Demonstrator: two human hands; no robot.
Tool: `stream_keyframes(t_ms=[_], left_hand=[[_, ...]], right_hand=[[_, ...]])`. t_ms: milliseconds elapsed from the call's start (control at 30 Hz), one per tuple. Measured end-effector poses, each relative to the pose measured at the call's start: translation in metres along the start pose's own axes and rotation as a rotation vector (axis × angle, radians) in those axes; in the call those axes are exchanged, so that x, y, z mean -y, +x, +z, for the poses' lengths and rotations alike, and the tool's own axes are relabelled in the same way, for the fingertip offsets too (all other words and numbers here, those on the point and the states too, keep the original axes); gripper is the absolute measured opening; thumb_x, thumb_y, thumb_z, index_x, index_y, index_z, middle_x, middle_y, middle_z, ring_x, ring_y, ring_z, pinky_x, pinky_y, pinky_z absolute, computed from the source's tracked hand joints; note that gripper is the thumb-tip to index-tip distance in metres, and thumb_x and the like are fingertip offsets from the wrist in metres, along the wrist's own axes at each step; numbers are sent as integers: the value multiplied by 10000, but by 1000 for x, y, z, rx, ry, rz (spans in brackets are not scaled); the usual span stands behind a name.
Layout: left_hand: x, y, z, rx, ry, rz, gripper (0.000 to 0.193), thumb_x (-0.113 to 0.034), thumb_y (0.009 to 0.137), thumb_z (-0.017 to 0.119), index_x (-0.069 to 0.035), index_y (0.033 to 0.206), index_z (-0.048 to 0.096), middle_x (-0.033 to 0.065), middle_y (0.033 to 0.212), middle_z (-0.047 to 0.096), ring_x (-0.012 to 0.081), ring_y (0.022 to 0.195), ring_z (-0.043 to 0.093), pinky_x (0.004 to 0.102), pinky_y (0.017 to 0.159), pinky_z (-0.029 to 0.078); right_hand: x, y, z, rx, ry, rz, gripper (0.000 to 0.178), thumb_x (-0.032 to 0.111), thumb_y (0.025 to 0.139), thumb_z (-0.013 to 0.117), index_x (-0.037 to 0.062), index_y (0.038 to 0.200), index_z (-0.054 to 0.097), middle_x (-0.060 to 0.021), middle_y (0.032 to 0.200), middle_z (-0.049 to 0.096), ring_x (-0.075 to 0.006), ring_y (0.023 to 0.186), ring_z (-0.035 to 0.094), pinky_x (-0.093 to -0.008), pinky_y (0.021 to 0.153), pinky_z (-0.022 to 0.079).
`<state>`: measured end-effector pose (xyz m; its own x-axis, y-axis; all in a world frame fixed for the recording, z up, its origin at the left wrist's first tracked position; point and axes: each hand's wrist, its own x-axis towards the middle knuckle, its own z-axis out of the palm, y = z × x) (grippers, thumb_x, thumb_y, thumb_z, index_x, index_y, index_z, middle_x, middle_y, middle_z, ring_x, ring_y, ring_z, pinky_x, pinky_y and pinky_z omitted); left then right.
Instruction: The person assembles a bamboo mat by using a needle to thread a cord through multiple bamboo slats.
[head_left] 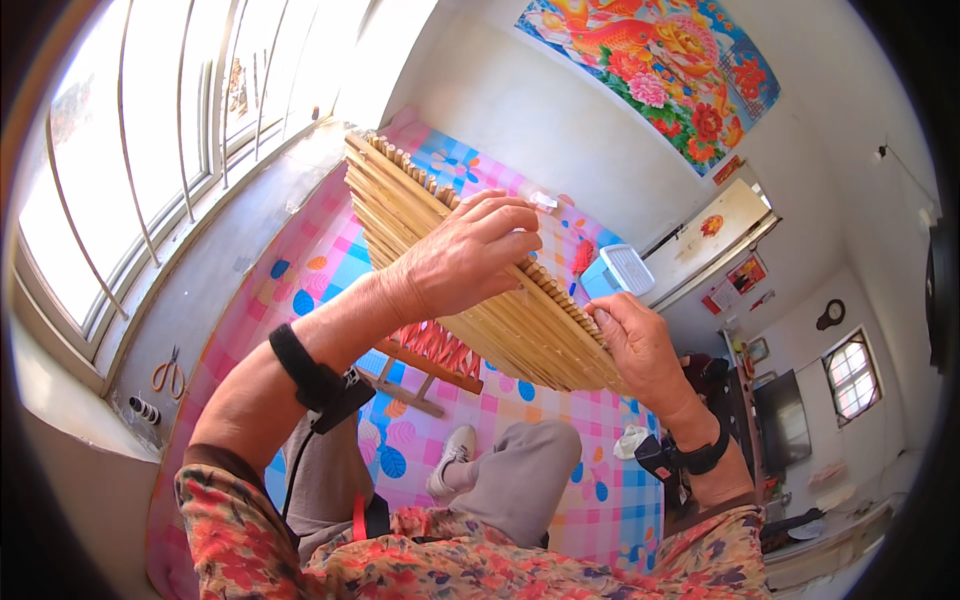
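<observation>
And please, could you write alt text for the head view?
A person's left hand touches the upper edge of a panel of slim, tan wooden-looking sticks, and the right hand pinches its right end, above a pink-and-blue patterned covering. A barred window is at left.

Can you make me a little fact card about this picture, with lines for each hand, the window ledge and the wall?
Left hand: curled at the upper edge of the row of tan sticks; its exact grip is hidden
Right hand: thumb and fingers closed on the sticks' right end
Beyond the sticks: wooden frame with red strips, over a patterned sheet
Window ledge: orange-handled scissors, small spool
Farther back: blue box with pale lid
Wall: bright poster with fish and flowers
</observation>
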<state>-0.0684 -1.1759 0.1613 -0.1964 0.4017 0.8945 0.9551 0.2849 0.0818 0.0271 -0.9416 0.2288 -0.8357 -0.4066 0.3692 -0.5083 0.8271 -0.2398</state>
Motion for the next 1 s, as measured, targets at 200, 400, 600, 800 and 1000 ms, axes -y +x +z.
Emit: stream_keyframes(t_ms=[200,400,600,800,1000], left_hand=[[-17,-4,18,-160,261,-105,447,-108,649,753,-78,1069,601,71,1116,507,272,1126,476,452,988,341],[-19,-8,38,-219,191,-201,309,-70,695,722,-29,977,601,122,992,529,297,887,555,401,761,472],[-41,-12,49,-323,-95,-418,195,-4,727,690,-11,886,577,129,965,520,318,893,549,389,763,476],[-48,-2,63,-446,-118,-540,126,17,778,663,-10,868,579,132,938,527,300,881,565,361,752,477],[-47,-19,62,-362,-369,-563,98,18,809,642,-1,867,564,119,934,530,276,876,564,356,759,468]], right_hand=[[2,26,-9,0,-2,61,186,189,923,550,21,991,595,-156,898,570,-314,781,565,-364,695,462],[-2,40,1,129,15,29,334,271,811,675,24,1021,594,-186,951,572,-341,858,587,-401,732,479],[-8,40,5,175,-103,4,331,260,790,676,24,1004,584,-182,972,568,-377,893,582,-438,752,484],[-5,40,7,159,-143,-6,315,218,812,681,19,1036,585,-151,923,566,-344,866,577,-386,756,468],[-9,38,2,166,-146,3,304,203,812,678,13,1033,593,-149,924,570,-342,867,581,-382,754,470]])
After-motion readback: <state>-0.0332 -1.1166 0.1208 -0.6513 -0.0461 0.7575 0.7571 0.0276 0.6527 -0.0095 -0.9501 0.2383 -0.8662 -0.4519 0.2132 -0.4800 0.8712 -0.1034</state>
